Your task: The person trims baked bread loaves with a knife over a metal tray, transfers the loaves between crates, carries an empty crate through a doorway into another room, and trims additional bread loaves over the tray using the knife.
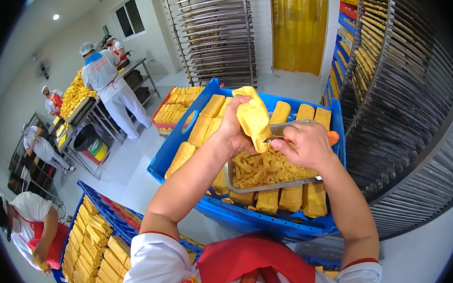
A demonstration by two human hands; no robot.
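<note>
My left hand (pixel 232 126) is wrapped round a yellow bread-like loaf (pixel 253 115), held up at a tilt above the crate. In my right hand (pixel 308 144) is a small knife (pixel 333 138) with an orange handle; its short dark blade meets the lower end of the loaf. Below both hands a metal tray (pixel 228 176) holds a heap of yellow trimmings (pixel 269 171). The tray rests on rows of similar yellow loaves (pixel 268 199) inside a blue crate (pixel 268 223). My hands hide part of the tray.
Tall metal racks (pixel 402 101) stand close on the right, another rack (pixel 210 32) at the back. A red crate (pixel 179 106) of yellow pieces sits behind left. Stacked blue crates (pixel 83 197) are at lower left. Several people work on the left, one nearby person (pixel 31 222) bending.
</note>
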